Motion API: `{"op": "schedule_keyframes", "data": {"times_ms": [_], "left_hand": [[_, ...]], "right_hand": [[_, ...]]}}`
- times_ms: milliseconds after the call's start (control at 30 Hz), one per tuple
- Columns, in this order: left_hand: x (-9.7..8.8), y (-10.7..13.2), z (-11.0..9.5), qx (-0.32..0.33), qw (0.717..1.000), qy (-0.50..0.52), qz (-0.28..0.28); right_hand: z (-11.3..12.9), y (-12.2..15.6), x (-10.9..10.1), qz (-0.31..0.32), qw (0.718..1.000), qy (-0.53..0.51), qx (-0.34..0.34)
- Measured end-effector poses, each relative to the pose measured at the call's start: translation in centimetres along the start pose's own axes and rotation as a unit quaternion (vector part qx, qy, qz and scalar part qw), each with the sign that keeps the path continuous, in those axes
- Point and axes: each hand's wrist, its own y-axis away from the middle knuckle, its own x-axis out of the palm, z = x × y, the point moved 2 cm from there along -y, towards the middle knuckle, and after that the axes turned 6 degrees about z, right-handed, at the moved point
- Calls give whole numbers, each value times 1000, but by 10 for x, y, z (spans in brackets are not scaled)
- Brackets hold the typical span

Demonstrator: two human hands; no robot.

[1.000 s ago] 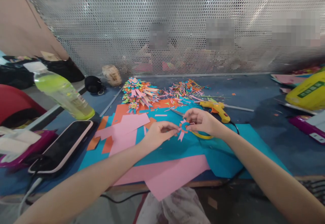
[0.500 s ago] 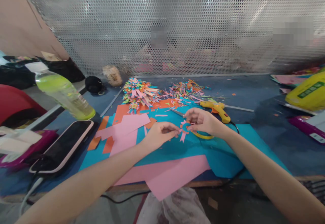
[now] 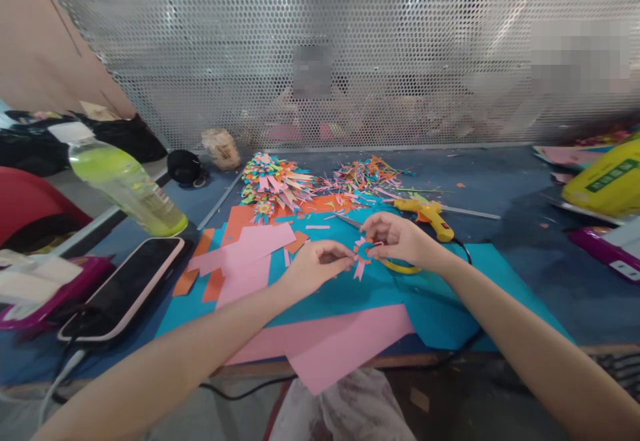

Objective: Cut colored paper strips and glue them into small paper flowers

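Observation:
Between my hands is a small paper rosette (image 3: 361, 254) in blue, orange and pink, with pink tails hanging from it. My left hand (image 3: 320, 264) pinches its left edge between thumb and fingertips. My right hand (image 3: 395, 237) pinches its right side, fingers curled. Scissors with yellow handles (image 3: 403, 268) lie under my right hand, their blades pointing to the upper left. Blue paper (image 3: 310, 301) is spread beneath, with pink sheets (image 3: 345, 341) in front. Behind and to the left stands a pile of similar paper rosettes (image 3: 273, 184).
A yellow glue gun (image 3: 425, 214) lies beyond my right hand, near a heap of thin paper strips (image 3: 365, 175). On the left are a phone (image 3: 127, 287), a tilted-looking drink bottle (image 3: 125, 181) and a purple power strip (image 3: 95, 274). A yellow package (image 3: 607, 181) sits at right.
Almost nothing differs. The rosette between my fingers has turned or shifted very slightly; both hands keep their pinch in the same place.

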Motion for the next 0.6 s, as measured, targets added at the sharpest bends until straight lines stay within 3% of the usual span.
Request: {"op": "schedule_keyframes", "data": {"times_ms": [600], "left_hand": [[0,-1,2,0,1000,-7,-5]], "right_hand": [[5,1,3,13,1000,-21,-7]]}}
